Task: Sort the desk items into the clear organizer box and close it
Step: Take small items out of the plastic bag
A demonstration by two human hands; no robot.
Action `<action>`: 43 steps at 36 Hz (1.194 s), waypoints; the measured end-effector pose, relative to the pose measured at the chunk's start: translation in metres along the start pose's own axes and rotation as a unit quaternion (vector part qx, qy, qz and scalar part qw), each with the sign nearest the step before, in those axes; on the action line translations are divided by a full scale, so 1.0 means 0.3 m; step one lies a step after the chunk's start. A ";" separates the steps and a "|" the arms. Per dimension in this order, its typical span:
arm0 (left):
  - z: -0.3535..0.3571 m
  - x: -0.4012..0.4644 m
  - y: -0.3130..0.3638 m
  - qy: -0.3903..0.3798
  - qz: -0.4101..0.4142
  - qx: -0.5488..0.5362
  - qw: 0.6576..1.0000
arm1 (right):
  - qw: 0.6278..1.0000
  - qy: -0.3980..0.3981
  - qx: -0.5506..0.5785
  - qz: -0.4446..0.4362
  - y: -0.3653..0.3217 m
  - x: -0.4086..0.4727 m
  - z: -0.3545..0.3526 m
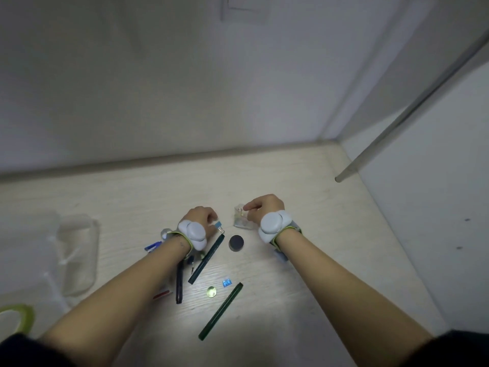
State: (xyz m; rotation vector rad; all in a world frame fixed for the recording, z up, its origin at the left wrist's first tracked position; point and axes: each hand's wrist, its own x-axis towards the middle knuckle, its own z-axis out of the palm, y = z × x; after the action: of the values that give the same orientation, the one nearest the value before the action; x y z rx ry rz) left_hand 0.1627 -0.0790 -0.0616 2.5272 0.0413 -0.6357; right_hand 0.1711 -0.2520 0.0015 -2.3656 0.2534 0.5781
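Observation:
The clear organizer box (75,254) lies at the left of the desk, blurred, its lid state unclear. My left hand (202,217) has curled fingers beside a small blue binder clip (219,225); whether it grips the clip is unclear. My right hand (260,207) pinches a small clear plastic piece (241,219) on the desk. Between my arms lie a dark green pen (206,258), a second green pen (221,311), a black pen (179,282), a black round disc (236,242), a greenish glass bead (211,291) and a small blue clip (227,282).
A green tape roll (18,317) sits at the near left edge. A blue-and-white item (153,246) and a red-edged item (162,294) lie under my left forearm. A metal pole (397,123) slants down at the right. Walls close the desk at back and right.

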 end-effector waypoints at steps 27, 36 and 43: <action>-0.008 0.032 -0.004 0.095 0.026 0.012 0.995 | 0.999 -0.006 -0.028 -0.029 0.049 0.015 -0.007; -0.167 -0.049 0.105 0.156 0.132 -0.167 0.965 | 0.997 -0.017 -0.047 -0.052 -0.025 -0.005 -0.010; -0.192 -0.089 0.151 0.151 0.172 -0.138 0.963 | 0.996 -0.021 -0.053 -0.066 -0.081 -0.035 -0.012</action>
State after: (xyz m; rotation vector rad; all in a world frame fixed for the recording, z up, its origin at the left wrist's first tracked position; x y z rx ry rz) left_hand 0.1707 -0.0866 0.0155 2.2597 -0.1850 -0.0934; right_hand 0.1711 -0.2361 0.0228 -2.4475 0.0477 0.5898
